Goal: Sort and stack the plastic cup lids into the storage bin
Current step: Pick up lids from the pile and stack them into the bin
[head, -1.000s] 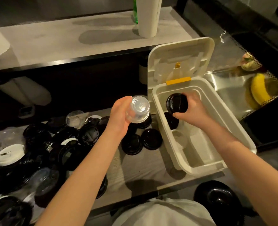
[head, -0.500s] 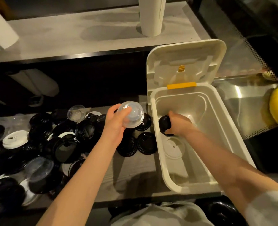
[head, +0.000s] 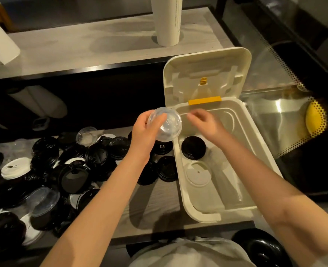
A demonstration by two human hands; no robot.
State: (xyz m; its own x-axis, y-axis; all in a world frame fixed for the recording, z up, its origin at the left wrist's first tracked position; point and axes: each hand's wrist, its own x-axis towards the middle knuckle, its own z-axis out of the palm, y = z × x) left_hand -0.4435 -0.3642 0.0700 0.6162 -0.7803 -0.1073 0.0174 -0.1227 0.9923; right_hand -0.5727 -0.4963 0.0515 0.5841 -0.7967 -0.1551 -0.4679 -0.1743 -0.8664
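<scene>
Left hand [head: 145, 133] grips clear lid [head: 167, 125], fingers curled round its rim, above far-left corner of storage bin [head: 197, 214]. Right hand [head: 205, 122] over far end of bin, fingers loosely bent, blurred, holding nothing; near clear lid, apart. Black lid [head: 193, 147] on bin floor below right hand; white lid [head: 197, 174] nearer. Lid pile [head: 72, 170] on desk [head: 155, 212] left of bin.

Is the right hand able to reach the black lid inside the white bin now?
Probably yes: the right hand is empty over the open bin, close to the black lid, and nothing lies on that lid.
</scene>
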